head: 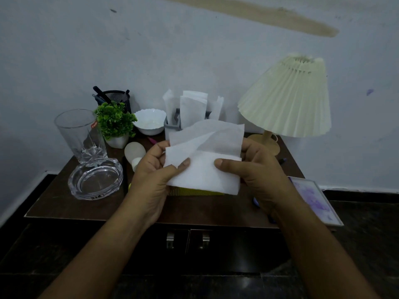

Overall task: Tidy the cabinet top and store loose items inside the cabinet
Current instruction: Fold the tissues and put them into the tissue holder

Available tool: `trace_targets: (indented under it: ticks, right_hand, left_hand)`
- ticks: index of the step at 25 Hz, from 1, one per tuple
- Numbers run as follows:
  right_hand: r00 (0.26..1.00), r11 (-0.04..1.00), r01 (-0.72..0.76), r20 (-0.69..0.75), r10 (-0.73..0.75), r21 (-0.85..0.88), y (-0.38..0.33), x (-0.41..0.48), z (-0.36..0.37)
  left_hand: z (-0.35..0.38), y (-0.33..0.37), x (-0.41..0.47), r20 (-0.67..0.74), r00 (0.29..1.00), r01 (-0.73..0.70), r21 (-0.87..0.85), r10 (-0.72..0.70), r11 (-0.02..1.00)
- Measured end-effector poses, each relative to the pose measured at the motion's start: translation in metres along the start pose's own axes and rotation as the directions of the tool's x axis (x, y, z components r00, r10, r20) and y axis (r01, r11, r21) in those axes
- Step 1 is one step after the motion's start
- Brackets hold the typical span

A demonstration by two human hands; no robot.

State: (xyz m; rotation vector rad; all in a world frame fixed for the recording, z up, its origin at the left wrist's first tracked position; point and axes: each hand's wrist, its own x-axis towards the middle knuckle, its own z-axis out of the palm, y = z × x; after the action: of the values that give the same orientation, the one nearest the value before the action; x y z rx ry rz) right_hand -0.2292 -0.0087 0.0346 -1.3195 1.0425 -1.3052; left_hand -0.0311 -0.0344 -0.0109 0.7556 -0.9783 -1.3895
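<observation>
Holding white tissue (205, 169) above mid tabletop (64, 203), pinched at its side edges by fingers of left hand (149, 180) and right hand (261, 171). Just behind: grey tissue holder (172, 124), white bowl (150, 121), lamp (289, 98); off left: tumbler (79, 134), ashtray (96, 179).

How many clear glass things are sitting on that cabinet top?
2. A tall tumbler stands on the left side; a round ashtray sits just in front of it. The held tissue may hide others.
</observation>
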Motion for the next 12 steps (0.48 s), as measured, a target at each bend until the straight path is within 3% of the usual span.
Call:
trace_targets:
  ticks: [5,9,12]
  right_hand:
    - [0.977,0.952,0.211,0.01,-0.214,-0.221,-0.004,0.001,-0.004]
    - [0.981,0.959,0.189,-0.003,-0.194,-0.213,-0.004,0.002,-0.007]
    - [0.978,0.957,0.172,-0.077,-0.194,-0.233,0.0,0.002,-0.009]
  left_hand:
    - [-0.01,0.003,0.003,0.078,0.994,-0.082,0.113,0.073,0.99]
    - [-0.013,0.013,0.002,0.101,0.991,-0.1,0.123,0.088,0.987]
    - [-0.012,0.013,0.006,0.054,0.999,-0.007,0.054,0.004,0.999]
